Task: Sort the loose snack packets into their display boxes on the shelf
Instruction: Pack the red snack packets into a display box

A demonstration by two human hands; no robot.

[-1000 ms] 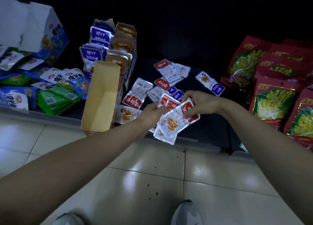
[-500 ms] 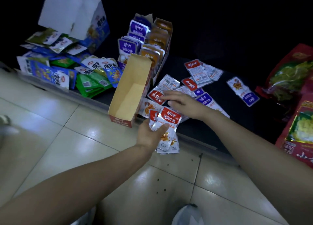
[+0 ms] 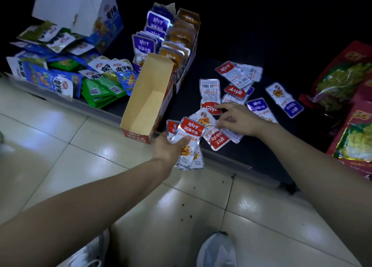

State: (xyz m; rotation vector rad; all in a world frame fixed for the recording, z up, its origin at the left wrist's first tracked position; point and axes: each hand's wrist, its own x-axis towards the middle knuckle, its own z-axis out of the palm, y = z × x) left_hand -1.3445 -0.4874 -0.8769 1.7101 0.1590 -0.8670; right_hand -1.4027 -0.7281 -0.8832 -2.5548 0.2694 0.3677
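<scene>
My left hand (image 3: 171, 146) grips a small stack of red-topped fish snack packets (image 3: 189, 142), thumb across the front. They are silver pouches with a red header band and an orange picture below. The stack sits at frame centre, hanging over the front lip of the dark shelf (image 3: 261, 160). Its long axis runs nearly up and down the frame, header uppermost, tipped slightly right.

Just left of it stands the empty red display box (image 3: 149, 99), open-topped, its near end poking past the lip and its length running to the upper right.

My right hand (image 3: 237, 119) lies curled on the loose red packet (image 3: 216, 136); whether it has actually pinched it, I cannot tell. Bare shelf lies open below the right forearm; large red bags (image 3: 342, 81) crowd the right edge.
</scene>
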